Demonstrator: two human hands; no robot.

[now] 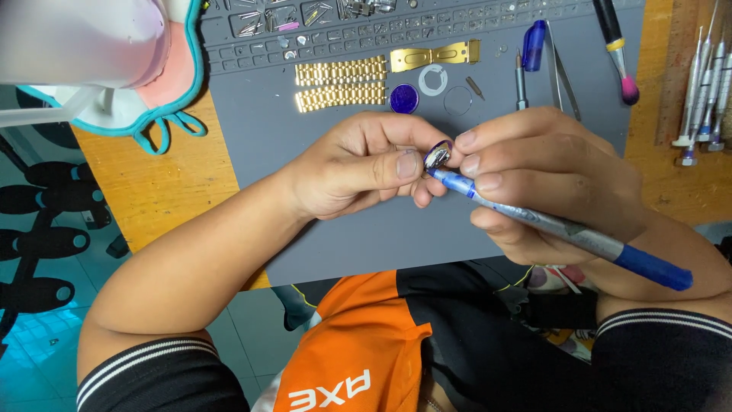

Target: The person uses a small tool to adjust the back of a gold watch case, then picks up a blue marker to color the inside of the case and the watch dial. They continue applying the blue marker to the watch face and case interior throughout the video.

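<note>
Near edge: our 2 forearms enter from the bottom of the view, black sleeves w/ white stripes, orange and black shirt between them.

Left hand [358, 168]: closed in a pinch. Thumb and fingers clamp a small round watch case [437, 155], metal rim, dark purple face, held tilted above the grey work mat [305, 145]. The case does not touch the mat.

Right hand [541, 179]: closed around a blue-and-silver pen-type tool [549, 223]. The tool runs diagonally from lower right up to the left; its tip sits just under the watch case, touching or nearly touching it, we cannot tell which. The right fingertips also rest against the case rim.

Mid mat, beyond the hands: 2 gold bracelet strips [340, 82] lie side by side. Just right of them are a round purple dial [404, 98], a white ring [433, 79] and a thin wire ring [457, 100]. A gold clasp piece [435, 55] lies above these.

Far mat: a parts tray strip [305, 23] w/ small compartments holds tiny metal parts. To the right lie a small screwdriver [521, 80], tweezers [563, 72] and a brush w/ pink tip [619, 53].

Far right, off the mat on the wooden bench [152, 183]: a row of silver screwdrivers [705, 99].

Far left: a white and teal face mask [145, 99] sits at the bench corner.
</note>
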